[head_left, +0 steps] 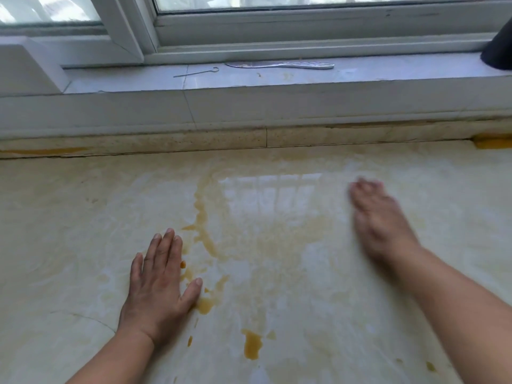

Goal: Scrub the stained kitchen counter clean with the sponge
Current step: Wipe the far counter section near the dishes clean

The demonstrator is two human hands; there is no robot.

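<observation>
The cream marble-look counter [83, 245] carries wet yellow-brown stains: a streak [201, 217] running down its middle and blobs near the front [252, 347]. My left hand [160, 289] lies flat on the counter, palm down with fingers spread, its thumb beside a brown blob [204, 305]. My right hand [379, 220] is further back on the right, blurred by motion, flat and palm down over the surface; nothing shows under it. No sponge is clearly in view.
A yellow-orange thing [493, 141] sits at the counter's back right edge; I cannot tell what it is. On the window sill [138, 81] lie a flat metal utensil [279, 65] and a thin wire skewer [196, 72]. A dark object [498, 45] stands at the far right.
</observation>
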